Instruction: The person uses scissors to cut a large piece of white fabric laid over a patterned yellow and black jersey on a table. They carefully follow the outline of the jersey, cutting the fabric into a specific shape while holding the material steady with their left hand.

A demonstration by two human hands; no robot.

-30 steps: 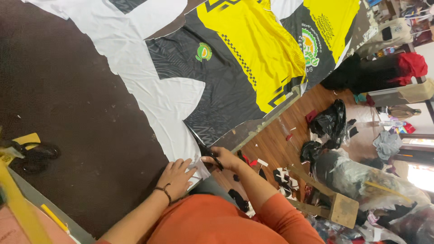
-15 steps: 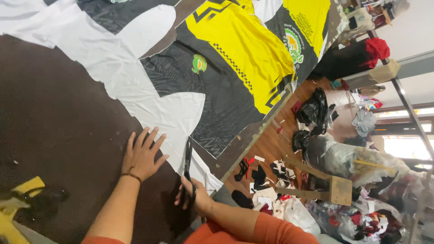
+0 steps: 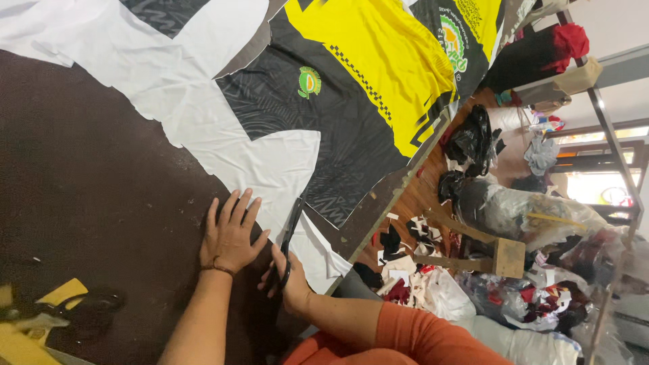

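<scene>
Head view, looking down at two bare hands at the near edge of a dark tabletop (image 3: 88, 203). The right hand (image 3: 287, 280) has its grip clamped on the handles of black scissors (image 3: 291, 233), whose blades point away from the person into white fabric (image 3: 270, 169); whether the blades stand apart or together cannot be told. The left hand (image 3: 230, 233) lies flat, fingers spread and holding nothing, pressing the cloth just left of the blades. Farther out on the same sheet sits a printed black and yellow jersey panel (image 3: 365, 88), with a small round badge (image 3: 309, 81) near its middle. Risks, as judged: the left fingertips lie close to the blade line and could be nicked; the loose white edge may bunch under the blades and pull the cut off course into the printed panel. Offcuts (image 3: 405, 243) litter the wooden floor (image 3: 419, 196) to the right.
</scene>
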